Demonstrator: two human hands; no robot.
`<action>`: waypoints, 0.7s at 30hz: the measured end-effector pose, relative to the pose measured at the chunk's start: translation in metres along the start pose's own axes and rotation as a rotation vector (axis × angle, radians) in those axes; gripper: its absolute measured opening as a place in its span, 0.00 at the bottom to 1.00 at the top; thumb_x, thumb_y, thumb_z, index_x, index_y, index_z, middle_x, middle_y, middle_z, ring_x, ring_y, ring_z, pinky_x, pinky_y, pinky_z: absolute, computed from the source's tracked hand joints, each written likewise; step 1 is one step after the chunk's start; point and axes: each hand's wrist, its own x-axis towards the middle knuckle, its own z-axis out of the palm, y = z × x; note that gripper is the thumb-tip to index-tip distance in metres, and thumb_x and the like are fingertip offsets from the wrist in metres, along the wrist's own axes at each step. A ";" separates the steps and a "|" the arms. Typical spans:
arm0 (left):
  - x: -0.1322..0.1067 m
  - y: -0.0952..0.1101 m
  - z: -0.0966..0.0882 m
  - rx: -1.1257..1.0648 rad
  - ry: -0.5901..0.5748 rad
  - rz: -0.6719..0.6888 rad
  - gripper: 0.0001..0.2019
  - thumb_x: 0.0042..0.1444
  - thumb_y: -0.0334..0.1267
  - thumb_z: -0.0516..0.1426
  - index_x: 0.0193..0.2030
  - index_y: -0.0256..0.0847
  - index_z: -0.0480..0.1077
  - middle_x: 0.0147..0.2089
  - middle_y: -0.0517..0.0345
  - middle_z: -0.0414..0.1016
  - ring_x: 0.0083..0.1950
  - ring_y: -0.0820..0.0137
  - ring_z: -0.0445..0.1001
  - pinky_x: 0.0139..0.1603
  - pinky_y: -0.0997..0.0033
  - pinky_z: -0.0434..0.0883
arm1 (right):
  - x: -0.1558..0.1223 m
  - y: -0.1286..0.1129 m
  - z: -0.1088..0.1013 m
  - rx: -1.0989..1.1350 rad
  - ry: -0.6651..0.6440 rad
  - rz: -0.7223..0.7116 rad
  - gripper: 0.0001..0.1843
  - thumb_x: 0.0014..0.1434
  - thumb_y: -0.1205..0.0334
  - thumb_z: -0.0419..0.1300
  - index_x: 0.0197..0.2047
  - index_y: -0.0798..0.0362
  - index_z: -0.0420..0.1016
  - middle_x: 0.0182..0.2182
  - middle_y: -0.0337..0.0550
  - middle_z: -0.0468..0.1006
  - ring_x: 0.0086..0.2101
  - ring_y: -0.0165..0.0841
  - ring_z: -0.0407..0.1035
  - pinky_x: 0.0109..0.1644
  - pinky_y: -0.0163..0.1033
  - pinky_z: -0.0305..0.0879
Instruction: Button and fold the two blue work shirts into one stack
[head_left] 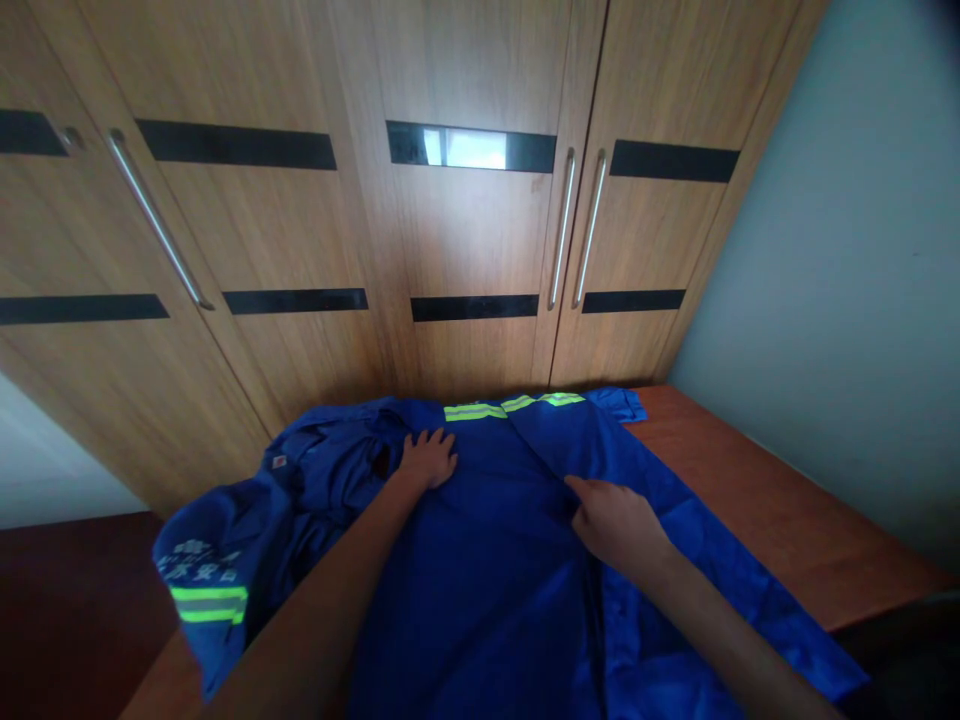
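A blue work jacket (487,570) with yellow-green reflective stripes lies spread over a brown wooden table (787,510). My left hand (427,458) rests flat on the cloth near the far end, fingers stretched out and apart. My right hand (611,520) lies on the jacket's middle, fingers curled and pinching a fold of the fabric. A sleeve (206,580) with a reflective band and white lettering hangs over the table's left edge.
A wooden wardrobe (465,250) with long metal handles and black strips stands right behind the table. A pale wall (862,300) runs along the right. Dark floor (67,610) shows at the lower left.
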 end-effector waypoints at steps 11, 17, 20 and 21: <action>0.017 0.024 -0.014 0.042 0.045 -0.046 0.18 0.59 0.34 0.48 0.48 0.26 0.72 0.52 0.26 0.72 0.56 0.44 0.69 0.52 0.42 0.65 | -0.011 -0.025 0.028 0.056 -0.089 -0.093 0.12 0.60 0.64 0.50 0.41 0.51 0.73 0.36 0.49 0.80 0.37 0.42 0.76 0.37 0.41 0.67; 0.055 0.077 -0.005 -0.082 0.014 0.273 0.16 0.63 0.43 0.52 0.52 0.38 0.70 0.56 0.48 0.71 0.56 0.61 0.70 0.58 0.53 0.64 | 0.008 -0.032 0.028 0.002 -0.143 -0.056 0.18 0.57 0.71 0.51 0.50 0.56 0.69 0.37 0.52 0.80 0.37 0.43 0.76 0.38 0.41 0.67; 0.065 0.085 0.011 -0.117 0.016 0.301 0.20 0.64 0.45 0.51 0.58 0.37 0.65 0.63 0.45 0.65 0.62 0.59 0.65 0.61 0.51 0.62 | 0.009 -0.030 0.031 0.077 -0.152 -0.049 0.18 0.58 0.71 0.49 0.50 0.56 0.70 0.38 0.53 0.80 0.38 0.44 0.76 0.39 0.42 0.68; 0.067 0.084 0.016 -0.125 0.028 0.295 0.21 0.64 0.43 0.50 0.61 0.37 0.62 0.66 0.44 0.61 0.66 0.58 0.60 0.63 0.52 0.59 | 0.008 -0.030 0.032 0.129 -0.133 -0.059 0.19 0.58 0.71 0.49 0.51 0.57 0.70 0.39 0.53 0.80 0.39 0.43 0.76 0.41 0.42 0.68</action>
